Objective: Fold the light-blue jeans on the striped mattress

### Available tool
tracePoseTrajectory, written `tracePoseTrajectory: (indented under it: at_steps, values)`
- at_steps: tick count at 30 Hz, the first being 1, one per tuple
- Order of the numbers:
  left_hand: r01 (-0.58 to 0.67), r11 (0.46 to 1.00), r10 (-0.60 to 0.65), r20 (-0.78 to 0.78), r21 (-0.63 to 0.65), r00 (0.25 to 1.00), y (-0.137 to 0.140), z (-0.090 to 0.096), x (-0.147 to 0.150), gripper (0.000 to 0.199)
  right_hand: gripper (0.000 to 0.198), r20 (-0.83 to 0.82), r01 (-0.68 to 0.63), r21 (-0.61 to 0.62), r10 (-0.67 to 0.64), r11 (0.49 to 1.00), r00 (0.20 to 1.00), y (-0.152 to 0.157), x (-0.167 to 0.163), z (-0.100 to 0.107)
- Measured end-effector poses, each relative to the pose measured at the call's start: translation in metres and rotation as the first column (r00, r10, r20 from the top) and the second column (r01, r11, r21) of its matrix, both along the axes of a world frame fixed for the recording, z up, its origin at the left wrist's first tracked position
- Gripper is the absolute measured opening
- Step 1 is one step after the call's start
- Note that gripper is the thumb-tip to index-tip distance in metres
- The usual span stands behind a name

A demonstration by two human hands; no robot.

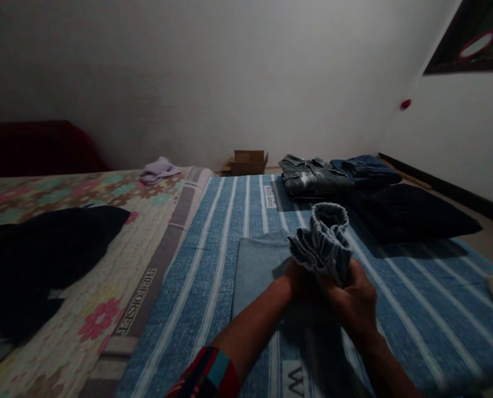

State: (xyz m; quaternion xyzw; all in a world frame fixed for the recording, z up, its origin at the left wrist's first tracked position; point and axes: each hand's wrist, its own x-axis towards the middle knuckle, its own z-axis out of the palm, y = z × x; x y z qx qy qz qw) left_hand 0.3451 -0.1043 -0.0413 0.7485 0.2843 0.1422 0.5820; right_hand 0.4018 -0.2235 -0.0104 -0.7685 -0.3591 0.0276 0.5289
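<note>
My right hand [356, 304] is closed round the near right side of a bunched blue denim garment [331, 237] with gathered, frayed-looking edges. My left hand [296, 279] grips it from the left and below, its fingers mostly hidden by the cloth. The garment is held up over the bed, its gathered end folded into loops at the top. Just beyond and left of my left hand, a flat, folded light-blue denim piece [257, 265] lies on the striped blue sheet [200, 260]. My forearms cover part of it.
A grey denim jacket [312, 179], folded jeans [366, 168] and a dark folded garment [416, 213] lie at the back right. Dark clothing [55, 249] and a lilac cloth [159, 170] lie on the flowered bedcover [146, 232]. A cardboard box [248, 162] stands by the wall.
</note>
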Motion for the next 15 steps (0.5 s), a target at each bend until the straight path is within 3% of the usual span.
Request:
tracePoseTrajectory:
  at_steps: [3,6,8,11,13,15]
  values:
    - [-0.030,0.988,0.052,0.148,-0.150,0.988,0.007,0.000,-0.016,0.032,0.029,0.132,-0.032,-0.017,0.034,0.999,0.991,0.003,-0.007,-0.003]
    - [-0.105,0.959,0.159,0.195,-0.264,0.968,0.016,0.000,-0.040,0.040,0.028,0.292,-0.135,0.016,0.125,0.991,0.948,0.009,-0.014,-0.012]
    - [-0.132,0.856,0.280,0.235,-0.500,0.931,0.021,0.000,-0.057,0.049,0.029,0.426,-0.242,0.024,0.209,0.970,0.880,0.013,-0.021,-0.021]
    - [-0.111,0.586,0.445,0.204,-0.803,0.872,0.024,0.003,-0.079,0.055,0.030,0.598,-0.398,-0.105,0.378,0.911,0.707,0.019,-0.034,-0.035]
    - [-0.119,0.514,0.494,0.180,-0.849,0.851,0.023,0.007,-0.088,0.061,0.033,0.630,-0.422,-0.223,0.460,0.879,0.626,0.019,-0.042,-0.041]
    - [-0.132,0.505,0.530,0.186,-0.853,0.827,0.021,0.010,-0.094,0.068,0.034,0.617,-0.386,-0.287,0.478,0.877,0.625,0.018,-0.048,-0.042]
